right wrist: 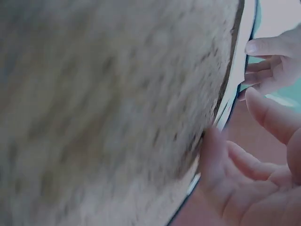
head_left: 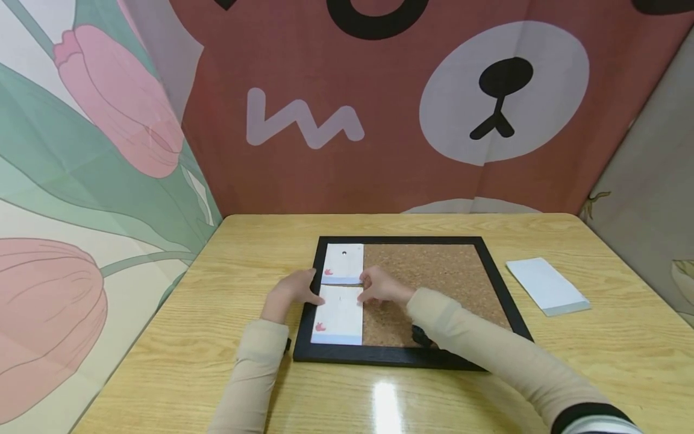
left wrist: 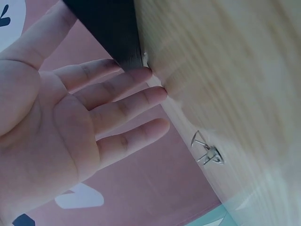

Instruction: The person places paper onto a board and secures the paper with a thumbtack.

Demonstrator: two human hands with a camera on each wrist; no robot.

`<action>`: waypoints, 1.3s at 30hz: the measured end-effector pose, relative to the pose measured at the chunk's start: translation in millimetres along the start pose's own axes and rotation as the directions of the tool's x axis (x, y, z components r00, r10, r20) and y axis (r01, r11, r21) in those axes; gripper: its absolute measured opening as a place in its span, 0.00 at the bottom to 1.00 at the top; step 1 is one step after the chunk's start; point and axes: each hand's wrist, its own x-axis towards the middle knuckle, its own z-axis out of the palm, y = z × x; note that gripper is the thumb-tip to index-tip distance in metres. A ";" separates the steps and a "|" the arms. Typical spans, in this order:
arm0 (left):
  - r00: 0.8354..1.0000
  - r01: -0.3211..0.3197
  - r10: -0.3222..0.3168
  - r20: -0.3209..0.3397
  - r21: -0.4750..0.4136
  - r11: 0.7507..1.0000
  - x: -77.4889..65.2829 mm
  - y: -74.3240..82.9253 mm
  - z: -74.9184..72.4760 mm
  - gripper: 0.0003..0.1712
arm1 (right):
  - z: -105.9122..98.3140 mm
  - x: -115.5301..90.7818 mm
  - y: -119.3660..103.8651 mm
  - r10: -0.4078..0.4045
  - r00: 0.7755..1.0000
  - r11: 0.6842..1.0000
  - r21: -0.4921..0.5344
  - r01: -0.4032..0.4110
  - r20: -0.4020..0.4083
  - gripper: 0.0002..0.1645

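Observation:
Two white paper sheets lie one above the other along the left side of a black-framed corkboard (head_left: 434, 295). The upper sheet (head_left: 338, 265) has a small dark spot near its top; the lower sheet (head_left: 337, 313) carries a pink print and a blue bottom band. My left hand (head_left: 295, 292) rests across the frame's left side, its thumb at the lower sheet's upper left edge, and its fingers (left wrist: 129, 108) extend loosely by the tabletop. From the right, my right hand (head_left: 382, 285) reaches over the cork, with thumb and forefinger spread, their tips at the sheets' right edges.
Small shiny metal pins (left wrist: 211, 154) lie on the table close to my left fingers. Right of the board is another white paper pad (head_left: 544, 285) with a bluish band. A printed bear cloth (head_left: 379, 175) hangs behind the wooden table (head_left: 260, 241).

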 end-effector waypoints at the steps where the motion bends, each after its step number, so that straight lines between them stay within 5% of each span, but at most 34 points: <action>1: 1.000 -0.005 0.005 0.001 0.006 1.000 -1.0 0.5 -0.8 0.46 | -1.2 -0.6 -0.1 -0.050 0.999 0.996 -0.078 0.050 0.002 0.21; 6: 1.000 -0.002 0.002 0.012 0.009 1.000 -2.0 0.3 -2.4 0.46 | -1.4 -5.2 -1.5 -0.225 0.968 0.919 -0.307 0.248 0.108 0.33; 11: 1.000 -0.002 0.001 0.025 0.012 1.000 -3.5 1.6 -3.6 0.45 | 2.3 -12.0 -4.8 -0.217 0.937 0.871 -0.379 0.312 0.273 0.41; 23: 1.000 -0.023 0.024 0.020 -0.054 0.998 -6.6 -2.0 -5.3 0.43 | 9.0 -21.5 -7.9 -0.142 0.950 0.860 -0.440 0.258 0.280 0.44; 29: 0.996 -0.046 0.040 -0.075 -0.078 0.996 -13.6 -16.8 -10.1 0.40 | 10.5 -22.9 -7.7 -0.131 0.949 0.877 -0.413 0.245 0.285 0.44; 35: 0.979 -0.053 0.032 -0.202 -0.100 0.994 -20.2 -26.0 -21.6 0.34 | 9.0 -22.2 -5.6 -0.154 0.949 0.863 -0.431 0.266 0.277 0.45; 39: 0.973 -0.037 0.020 -0.232 -0.066 0.997 -24.3 -30.5 -27.1 0.29 | 7.9 -22.1 -5.3 -0.164 0.945 0.857 -0.434 0.279 0.284 0.45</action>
